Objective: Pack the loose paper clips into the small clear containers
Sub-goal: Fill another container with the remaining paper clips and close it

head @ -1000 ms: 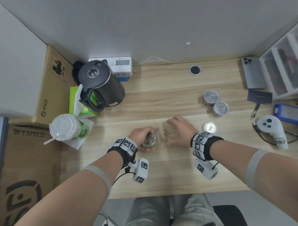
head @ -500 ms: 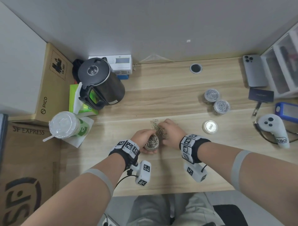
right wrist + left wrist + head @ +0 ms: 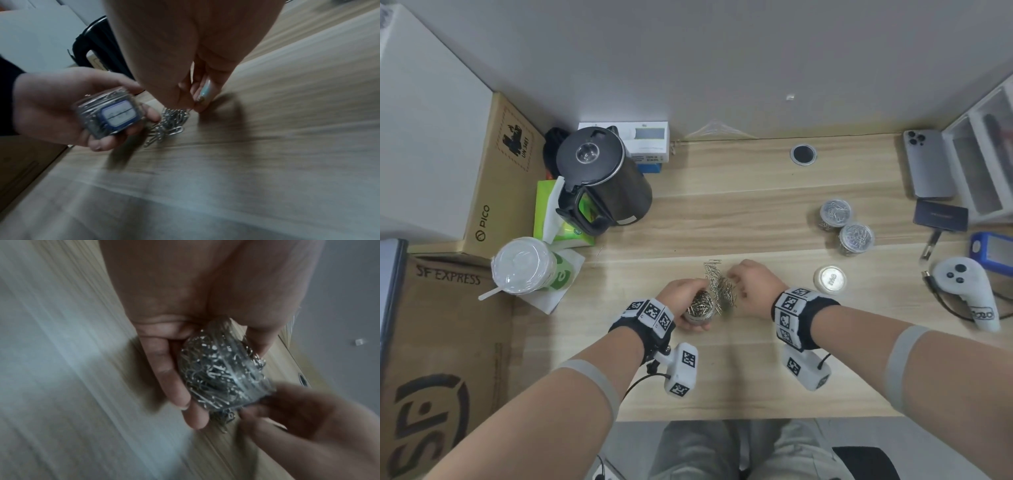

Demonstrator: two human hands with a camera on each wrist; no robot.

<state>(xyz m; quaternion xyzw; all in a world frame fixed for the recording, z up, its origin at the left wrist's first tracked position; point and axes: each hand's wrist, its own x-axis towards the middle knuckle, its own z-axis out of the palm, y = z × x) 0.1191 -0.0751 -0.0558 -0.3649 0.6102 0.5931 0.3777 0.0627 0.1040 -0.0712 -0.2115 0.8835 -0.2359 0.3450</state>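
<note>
Paper clips (image 3: 719, 285) lie in a loose silver heap at the middle of the wooden bench (image 3: 739, 219), between the person's two hands. Largest around them: a brown carton (image 3: 441, 359) at the left marked "SF EXPRESS", and behind it a second box (image 3: 500, 178) printed "PICO" with a "UN 3481" stamp. A black kettle (image 3: 602, 185) stands at the bench's back left, half covering a green tissue pack (image 3: 551, 219), with a white and blue box (image 3: 643, 140) behind it; just in front sits a lidded cup (image 3: 524, 265) with a green logo. At the right edge are a phone (image 3: 928, 164) lying face down, a dark card case (image 3: 941, 215), a blue device (image 3: 993, 248) and a white controller (image 3: 969, 291) — its lettering too small to read. Two filled clear containers (image 3: 846, 226) stand touching each other right of the heap, and a round lid (image 3: 829, 279) lies flat near them, its print unreadable. The left hand (image 3: 681, 298) wraps its fingers round an open container (image 3: 700, 306) already packed with clips, tilted toward the heap — the right wrist view shows a blue and white label on its underside. The right hand (image 3: 753, 284) has curled fingers pinching clips at the heap's right edge, a dangling cluster touching the bench.
</note>
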